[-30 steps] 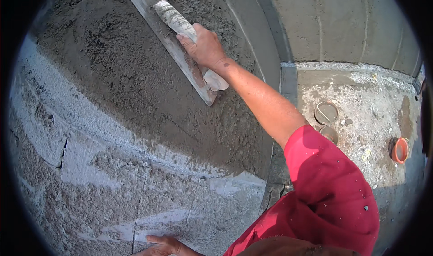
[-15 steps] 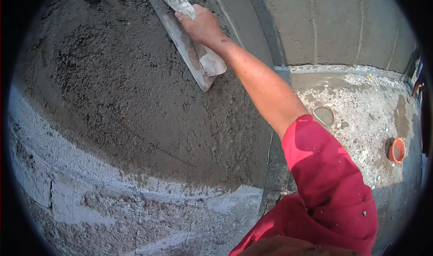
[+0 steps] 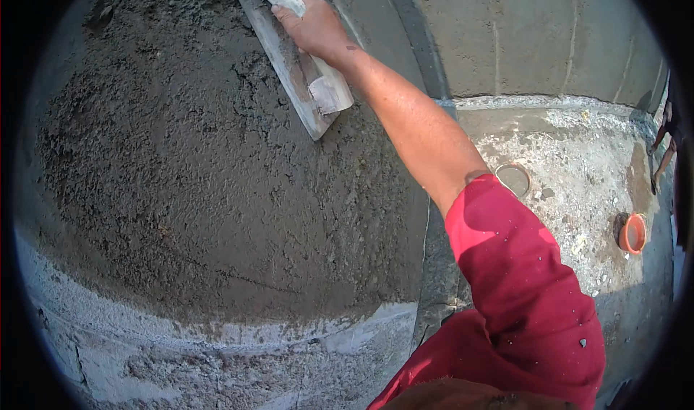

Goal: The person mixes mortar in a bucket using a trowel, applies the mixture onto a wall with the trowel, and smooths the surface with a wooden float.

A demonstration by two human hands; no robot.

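My right hand (image 3: 316,28) is closed around the pale, worn handle of a long plastering float (image 3: 295,96) at the upper middle. The float's flat, narrow blade lies along the wet grey plaster (image 3: 217,157), slanting from upper left to lower right; its top end runs out of the picture. My right arm reaches up from the lower right in a red sleeve. Rough, lumpy mortar lies left of the blade; smoother plaster shows to its right. My left hand is out of sight.
Bare, pale wall (image 3: 181,348) runs below the plaster. On the debris-strewn ground (image 3: 578,164) at right are an orange tub (image 3: 633,234) and a round, pale-rimmed container (image 3: 513,180). Another plastered wall (image 3: 535,34) stands behind. Part of another person (image 3: 666,146) shows at the right edge.
My right hand and the float sit slightly higher and further left in the picture. The whole view has shifted a little. More of the other person shows at the right edge.
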